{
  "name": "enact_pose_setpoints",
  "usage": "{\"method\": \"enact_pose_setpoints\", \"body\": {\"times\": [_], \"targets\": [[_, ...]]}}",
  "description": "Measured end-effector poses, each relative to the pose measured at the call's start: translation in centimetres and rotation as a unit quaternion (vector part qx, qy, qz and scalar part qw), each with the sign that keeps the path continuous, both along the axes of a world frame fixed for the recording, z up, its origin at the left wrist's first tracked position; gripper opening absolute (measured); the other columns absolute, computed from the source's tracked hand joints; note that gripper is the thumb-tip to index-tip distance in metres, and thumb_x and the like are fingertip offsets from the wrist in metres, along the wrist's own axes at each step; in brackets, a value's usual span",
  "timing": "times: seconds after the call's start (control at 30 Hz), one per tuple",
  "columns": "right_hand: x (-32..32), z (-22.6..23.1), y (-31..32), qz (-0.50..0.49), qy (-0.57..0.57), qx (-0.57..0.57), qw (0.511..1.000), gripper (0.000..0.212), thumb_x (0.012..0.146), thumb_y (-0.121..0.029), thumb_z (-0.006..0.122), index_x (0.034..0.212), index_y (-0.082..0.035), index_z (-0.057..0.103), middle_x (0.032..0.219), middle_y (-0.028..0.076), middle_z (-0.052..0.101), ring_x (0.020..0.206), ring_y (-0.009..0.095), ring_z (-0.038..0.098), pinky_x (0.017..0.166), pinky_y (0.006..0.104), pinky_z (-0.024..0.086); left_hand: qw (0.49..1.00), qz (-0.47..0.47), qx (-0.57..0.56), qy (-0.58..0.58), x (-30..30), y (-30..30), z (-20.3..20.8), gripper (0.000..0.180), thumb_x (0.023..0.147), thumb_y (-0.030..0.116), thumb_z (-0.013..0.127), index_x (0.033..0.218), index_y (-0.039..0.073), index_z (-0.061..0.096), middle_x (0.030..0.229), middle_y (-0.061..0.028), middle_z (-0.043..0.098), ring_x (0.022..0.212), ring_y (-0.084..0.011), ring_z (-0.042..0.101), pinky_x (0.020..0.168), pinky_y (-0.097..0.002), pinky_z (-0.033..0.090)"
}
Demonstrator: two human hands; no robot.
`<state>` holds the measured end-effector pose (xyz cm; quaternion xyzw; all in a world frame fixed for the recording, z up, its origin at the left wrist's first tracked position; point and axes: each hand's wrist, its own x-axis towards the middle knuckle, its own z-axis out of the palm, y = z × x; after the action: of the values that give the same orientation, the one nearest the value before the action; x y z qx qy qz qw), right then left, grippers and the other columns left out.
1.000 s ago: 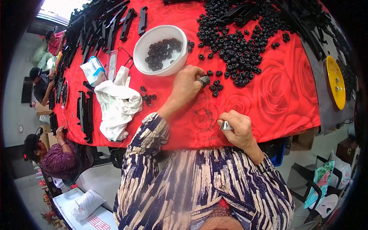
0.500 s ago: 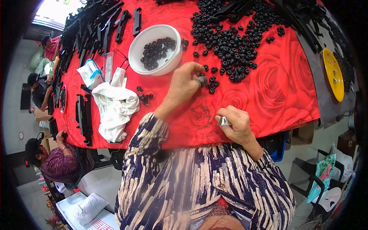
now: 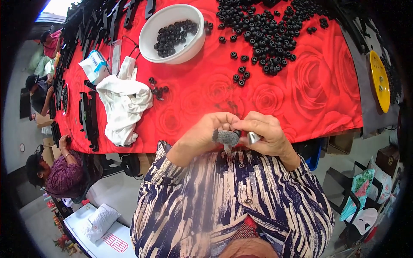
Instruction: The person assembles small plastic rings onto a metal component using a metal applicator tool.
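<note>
Close to my body, at the table's front edge, my two hands meet at the fingertips. My left hand (image 3: 206, 132) is closed, pinching a small black round part (image 3: 237, 133) that is mostly covered by fingers. A grey fuzzy cloth piece (image 3: 226, 137) sits on the fingers of that hand, seemingly a finger cover. My right hand (image 3: 266, 134) is closed round a short silver metal tool (image 3: 253, 137), and its fingertips touch the black part. Farther off lie a few loose black round parts (image 3: 241, 76) and a large spread of the same kind (image 3: 269, 47).
On the red rose-patterned cloth (image 3: 309, 94) stand a white bowl (image 3: 148, 51) of black parts, a white cloth (image 3: 122, 101), a blue-white packet (image 3: 95, 66) and long black pieces (image 3: 88, 114). A yellow plate (image 3: 378, 81) is at the right. Co-workers (image 3: 64, 174) sit at the left.
My left hand has come back from the loose black parts toward my body, with a black part in its fingers. My right hand has shifted slightly to meet it, still gripping the metal tool.
</note>
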<state>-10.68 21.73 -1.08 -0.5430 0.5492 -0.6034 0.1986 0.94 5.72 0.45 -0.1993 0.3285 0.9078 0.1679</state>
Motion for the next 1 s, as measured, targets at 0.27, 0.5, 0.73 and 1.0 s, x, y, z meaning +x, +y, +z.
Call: {"method": "enact_pose_setpoints", "body": {"times": [0.27, 0.5, 0.73, 1.0], "targets": [[-0.3, 0.2, 0.1, -0.035, 0.054, -0.014, 0.998, 0.033, 0.065, -0.003, 0.072, 0.097, 0.003, 0.065, 0.072, 0.012, 0.06, 0.059, 0.021, 0.059, 0.05, 0.0284, 0.045, 0.995, -0.021, -0.054, -0.075, 0.3, 0.4, 1.1, 0.015, 0.081, 0.01, 0.065, 0.092, 0.0, 0.064, 0.078, -0.0052, 0.064, 0.066, -0.0097, 0.061, 0.054, -0.0198, 0.048], [0.0, 0.3, -0.1, -0.049, 0.015, -0.027, 0.998, 0.033, 0.064, 0.0, 0.073, 0.096, 0.003, 0.066, 0.074, 0.012, 0.06, 0.06, 0.019, 0.059, 0.051, 0.0273, 0.045, 0.996, 0.032, 0.037, -0.074, 0.3, 1.1, 0.5, 0.014, 0.085, 0.004, 0.058, 0.097, -0.001, 0.063, 0.079, -0.0057, 0.063, 0.063, -0.0103, 0.059, 0.054, -0.0225, 0.05], [0.5, 0.5, 0.0, -0.13, 0.053, -0.062, 0.988, 0.037, 0.059, 0.0, 0.076, 0.094, 0.001, 0.066, 0.071, 0.009, 0.058, 0.057, 0.019, 0.058, 0.049, 0.0284, 0.045, 0.996, 0.058, 0.022, -0.069, 0.6, 1.8, 0.3, 0.019, 0.087, 0.005, 0.056, 0.103, -0.002, 0.062, 0.081, -0.0083, 0.064, 0.063, -0.0122, 0.061, 0.053, -0.0249, 0.053], [0.9, 0.7, 0.6, -0.172, 0.1, -0.073, 0.977, 0.029, 0.063, 0.005, 0.075, 0.09, 0.004, 0.065, 0.071, 0.01, 0.061, 0.054, 0.019, 0.056, 0.046, 0.0277, 0.042, 0.993, 0.118, 0.011, 0.013, 1.0, 3.0, 0.9, 0.022, 0.086, 0.004, 0.058, 0.107, -0.002, 0.061, 0.085, -0.0072, 0.064, 0.068, -0.0109, 0.061, 0.059, -0.0244, 0.052]]}}
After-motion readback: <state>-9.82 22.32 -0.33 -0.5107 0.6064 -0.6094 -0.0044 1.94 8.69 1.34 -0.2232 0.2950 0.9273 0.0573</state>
